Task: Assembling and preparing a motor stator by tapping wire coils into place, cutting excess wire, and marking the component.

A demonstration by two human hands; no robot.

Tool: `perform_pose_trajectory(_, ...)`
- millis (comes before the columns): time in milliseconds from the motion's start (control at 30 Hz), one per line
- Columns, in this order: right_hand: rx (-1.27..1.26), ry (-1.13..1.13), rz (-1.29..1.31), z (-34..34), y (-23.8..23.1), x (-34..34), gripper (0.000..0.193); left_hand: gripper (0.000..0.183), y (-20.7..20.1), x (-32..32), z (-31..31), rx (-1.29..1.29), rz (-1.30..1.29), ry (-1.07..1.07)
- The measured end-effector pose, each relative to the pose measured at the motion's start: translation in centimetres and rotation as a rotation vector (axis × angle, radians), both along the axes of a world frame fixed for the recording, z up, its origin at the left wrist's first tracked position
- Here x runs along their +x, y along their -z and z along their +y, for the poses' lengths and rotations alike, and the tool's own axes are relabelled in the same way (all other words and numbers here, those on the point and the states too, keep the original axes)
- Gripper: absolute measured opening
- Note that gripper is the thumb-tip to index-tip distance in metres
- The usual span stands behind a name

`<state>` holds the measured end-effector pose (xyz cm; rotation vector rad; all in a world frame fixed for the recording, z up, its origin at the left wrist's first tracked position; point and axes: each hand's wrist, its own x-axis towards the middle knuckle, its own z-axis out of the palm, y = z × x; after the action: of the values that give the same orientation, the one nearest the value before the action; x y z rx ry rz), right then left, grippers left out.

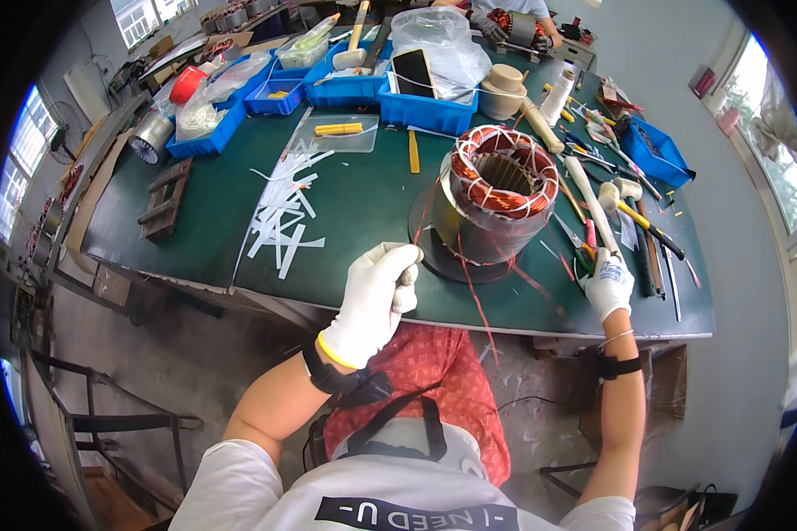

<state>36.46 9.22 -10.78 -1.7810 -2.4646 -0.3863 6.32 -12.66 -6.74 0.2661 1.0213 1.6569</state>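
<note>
A motor stator [496, 217] stands upright on a dark round base at the table's front, its copper winding [505, 173] laced with white cord on top. Thin red leads hang down its side. My left hand [376, 296], in a white glove, is closed in a pinch on a red lead just left of the stator. To the right, my gloved right hand [609, 281] has its fingers curled at the orange handles of scissors [568, 232]; the fingertips are partly hidden. A pale rod [591, 199] ends beside that hand.
White paper strips [283, 217] lie left on the green table [336, 239]. Blue bins [429, 113] line the back. Mallets [651, 228], pliers and rods crowd the right side. A wooden block [164, 202] sits far left. Another person [540, 13] works on a stator behind.
</note>
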Motion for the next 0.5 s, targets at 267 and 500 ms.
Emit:
perform_pose_trajectory(267, 0.051, -0.178, 0.846, -8.9, -5.7, 2.8, 0.028, 0.008, 0.5, -1.7, 0.3, -0.052, 0.414, -0.098)
perform_pose_trajectory(500, -0.812, -0.701, 0.533, -14.3, -9.9, -7.6, 0.043, 0.007, 0.6, -4.0, 0.1, 0.007, 0.377, -0.054)
